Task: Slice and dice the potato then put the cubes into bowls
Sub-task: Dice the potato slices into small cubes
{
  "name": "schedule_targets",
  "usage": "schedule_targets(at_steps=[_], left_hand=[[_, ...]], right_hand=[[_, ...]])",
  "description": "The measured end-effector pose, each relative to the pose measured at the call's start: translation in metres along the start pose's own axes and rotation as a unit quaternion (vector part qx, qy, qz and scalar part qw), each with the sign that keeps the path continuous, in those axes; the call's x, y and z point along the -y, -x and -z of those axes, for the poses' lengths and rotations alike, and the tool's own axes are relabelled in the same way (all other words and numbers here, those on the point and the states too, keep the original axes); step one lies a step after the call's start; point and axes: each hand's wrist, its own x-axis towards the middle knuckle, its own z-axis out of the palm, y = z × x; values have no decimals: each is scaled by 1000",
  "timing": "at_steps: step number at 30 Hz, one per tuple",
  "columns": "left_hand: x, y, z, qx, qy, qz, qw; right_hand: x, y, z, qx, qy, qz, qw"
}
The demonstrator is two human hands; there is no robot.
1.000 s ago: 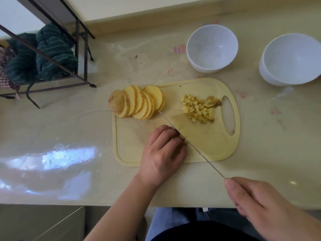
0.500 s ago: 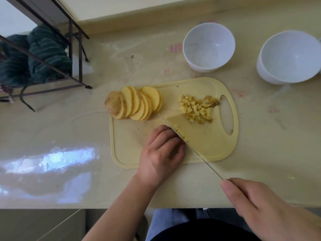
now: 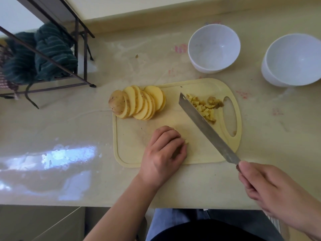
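Head view: the left hand (image 3: pixel 163 150) sits on the board (image 3: pixel 128 136), its fingers (image 3: pixel 166 136) curled down over a small bit of potato; only a pale sliver shows at the fingertips, so how much lies under them cannot be told. The right hand (image 3: pixel 271 190) grips the handle of the knife (image 3: pixel 206 127), fingers wrapped round it. The blade lies slantwise over the right half of the board with its flat side turned up, its far edge right beside the cubes (image 3: pixel 203 108) heaped near the handle hole. Whether it touches them is unclear.

The slices (image 3: pixel 139 103) lie fanned at the board's upper left, the skin end leftmost, well apart from the blade. Both bowls (image 3: pixel 214 47) (image 3: pixel 293 61) stand on the surface (image 3: pixel 69 127) beyond the board, and no cubes show in them.

The step looks like dicing, with the blade either sweeping cut pieces toward the heap or coming back for the next cut. To do it well, keep the left fingertips tucked back so the knuckles guide the blade, turn the edge straight down before cutting, and keep cuts evenly spaced so the cubes match. Most slices remain whole, so the task is early; the heap crowds the hole, and pieces could slip through if pushed further.
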Motion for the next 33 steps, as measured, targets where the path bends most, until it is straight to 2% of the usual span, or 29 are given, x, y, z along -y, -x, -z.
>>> schedule_targets(at_steps=[5, 15, 24, 33], left_hand=[[-1, 6, 5, -2, -1, -7, 1000], [2, 6, 4, 1, 1, -7, 1000], [2, 5, 4, -6, 6, -4, 1000], [3, 3, 4, 5, 18, -2, 1000]], right_hand=[[6, 6, -4, 37, -8, 0, 999], [0, 15, -18, 37, 107, 16, 993], [13, 27, -14, 42, 172, -40, 983], [4, -5, -29, 1, 158, 47, 986]])
